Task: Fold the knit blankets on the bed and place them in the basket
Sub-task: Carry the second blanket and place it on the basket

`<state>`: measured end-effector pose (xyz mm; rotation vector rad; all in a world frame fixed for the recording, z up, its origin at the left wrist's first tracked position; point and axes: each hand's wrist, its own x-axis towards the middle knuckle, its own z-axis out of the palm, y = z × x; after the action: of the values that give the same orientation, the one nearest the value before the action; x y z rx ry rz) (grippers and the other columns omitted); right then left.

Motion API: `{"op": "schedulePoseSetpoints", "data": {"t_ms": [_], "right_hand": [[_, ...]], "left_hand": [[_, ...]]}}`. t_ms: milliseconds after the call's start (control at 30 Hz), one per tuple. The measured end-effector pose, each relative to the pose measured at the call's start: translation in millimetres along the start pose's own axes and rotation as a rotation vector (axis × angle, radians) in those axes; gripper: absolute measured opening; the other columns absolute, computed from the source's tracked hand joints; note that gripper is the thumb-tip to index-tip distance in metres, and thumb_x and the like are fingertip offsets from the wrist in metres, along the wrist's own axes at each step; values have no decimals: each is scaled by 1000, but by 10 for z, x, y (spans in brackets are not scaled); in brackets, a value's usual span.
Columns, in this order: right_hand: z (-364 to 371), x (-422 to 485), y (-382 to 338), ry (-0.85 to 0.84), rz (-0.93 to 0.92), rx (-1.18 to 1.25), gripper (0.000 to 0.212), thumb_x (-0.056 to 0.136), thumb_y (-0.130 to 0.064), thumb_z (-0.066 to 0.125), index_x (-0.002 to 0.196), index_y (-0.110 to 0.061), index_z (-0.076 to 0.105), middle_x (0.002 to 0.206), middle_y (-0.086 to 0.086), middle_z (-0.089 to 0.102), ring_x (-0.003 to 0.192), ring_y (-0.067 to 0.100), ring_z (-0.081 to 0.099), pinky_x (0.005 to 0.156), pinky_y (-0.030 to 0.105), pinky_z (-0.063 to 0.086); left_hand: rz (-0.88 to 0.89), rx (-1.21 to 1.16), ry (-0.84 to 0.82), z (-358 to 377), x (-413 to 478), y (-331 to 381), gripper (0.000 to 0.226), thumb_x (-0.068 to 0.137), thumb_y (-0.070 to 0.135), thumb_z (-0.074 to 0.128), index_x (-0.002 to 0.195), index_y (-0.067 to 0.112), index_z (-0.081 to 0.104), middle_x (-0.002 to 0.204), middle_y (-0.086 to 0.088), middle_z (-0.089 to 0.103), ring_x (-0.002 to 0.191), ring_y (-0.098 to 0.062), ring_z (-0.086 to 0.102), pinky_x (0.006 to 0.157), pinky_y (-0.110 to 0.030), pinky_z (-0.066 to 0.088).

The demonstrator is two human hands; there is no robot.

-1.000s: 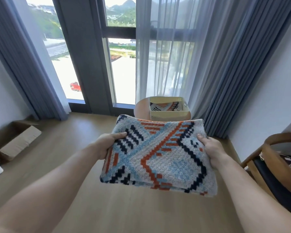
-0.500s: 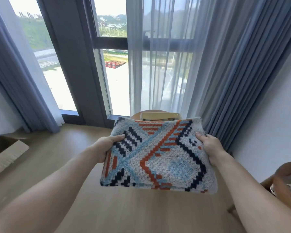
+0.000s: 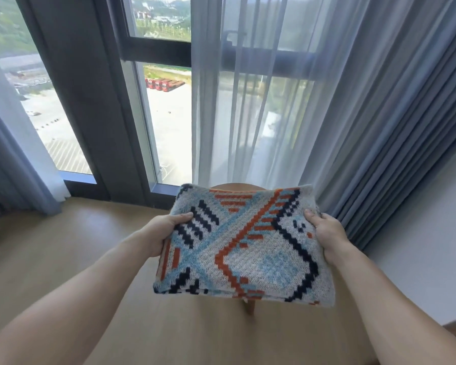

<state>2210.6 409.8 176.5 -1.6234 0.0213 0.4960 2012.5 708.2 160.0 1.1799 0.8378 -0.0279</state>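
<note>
At the left edge of the fabric, just left of the frame's centre, the left hand [image 3: 166, 233] is clenched on the folded knit blanket [image 3: 244, 246], thumb lying on top across the dark stripes and the fingers tucked out of sight beneath. The blanket sits in the centre of the frame, held flat and level in the air between both hands, its folded layers stacked neatly with the open edges towards the wearer. At its right edge the right hand [image 3: 327, 233] grips the same way, thumb on top. The basket is not visible; only the curved far rim of the round wooden table [image 3: 234, 186] and one of its legs [image 3: 249, 308] show past the blanket, so I judge the basket lies hidden directly under the bundle. To do this step well, both hands should keep even pressure so the layers do not slide apart, lower the blanket level and square rather than one side first, and let go only once its underside rests on whatever is below; the soft knit will sag in the middle if the hands drift apart. Compared with a second ago, the basket with its patterned contents, then plainly visible on the table in the middle of the frame, has been covered by the blanket, the window fills more of the view, and the cardboard box and the chair have mostly slipped out of frame at lower left and lower right.
</note>
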Motion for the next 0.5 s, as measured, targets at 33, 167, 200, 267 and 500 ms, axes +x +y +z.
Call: {"op": "schedulePoseSetpoints", "data": {"t_ms": [33,167,200,267,500], "right_hand": [[82,101,-30,1,5,-11,27,93,-25,63,110,-4,60,93,18,72,74,33,71,67,40,57],[419,522,-69,-3,23,-33,27,94,-26,63,109,-4,62,93,16,73,80,34,71,81,48,58],[514,632,-60,-14,19,-30,27,93,-27,63,111,-6,62,94,15,73,82,34,71,84,50,57],[717,829,-12,-43,29,-22,21,94,-27,63,110,-13,63,95,12,74,85,33,71,84,49,57],[1348,1618,441,-170,145,42,52,84,-44,70,122,-11,57,107,10,73,100,34,69,93,53,53]], "left_hand": [[4,-4,8,-47,114,81,39,80,27,75,106,6,57,84,-13,73,70,-30,70,69,-41,57],[-14,-16,40,-249,477,269,40,80,28,76,108,6,57,87,-14,73,73,-31,70,73,-42,57],[-19,-17,51,-314,557,296,42,79,28,76,110,6,57,89,-14,73,74,-31,70,74,-43,57],[-32,-18,85,-458,710,345,46,78,29,76,112,6,57,94,-16,72,77,-33,70,78,-45,56],[-109,-21,228,-846,1160,476,52,76,28,76,120,5,58,110,-23,70,90,-38,68,91,-54,52]]}}
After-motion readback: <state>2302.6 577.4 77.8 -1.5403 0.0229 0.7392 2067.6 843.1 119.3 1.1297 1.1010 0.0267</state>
